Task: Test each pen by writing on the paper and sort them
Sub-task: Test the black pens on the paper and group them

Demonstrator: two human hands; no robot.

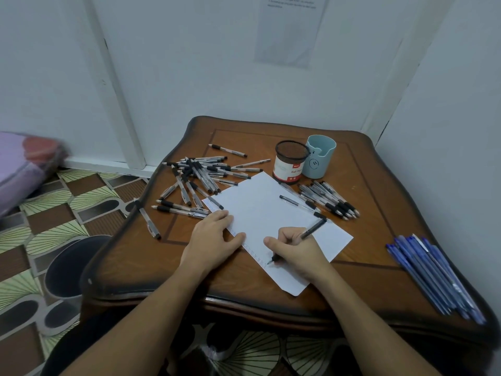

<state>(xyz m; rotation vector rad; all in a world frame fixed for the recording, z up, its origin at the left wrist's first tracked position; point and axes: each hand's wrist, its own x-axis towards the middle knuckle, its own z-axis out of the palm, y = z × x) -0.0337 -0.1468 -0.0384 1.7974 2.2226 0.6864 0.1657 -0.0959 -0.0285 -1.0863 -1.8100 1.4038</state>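
A white sheet of paper lies slanted on the wooden table. My right hand grips a black pen, whose tip touches the paper near its left edge beside a row of small marks. My left hand lies flat with its fingers pressing the paper's left edge. A loose heap of black-and-clear pens sits at the back left. A neater bunch of the same pens lies right of the paper. One single pen rests on the sheet. Several blue pens lie at the table's right edge.
A black mesh pen cup and a light blue cup stand behind the paper. One pen lies alone near the table's left edge. A dark round bin stands on the patterned floor left of the table. White walls close in behind.
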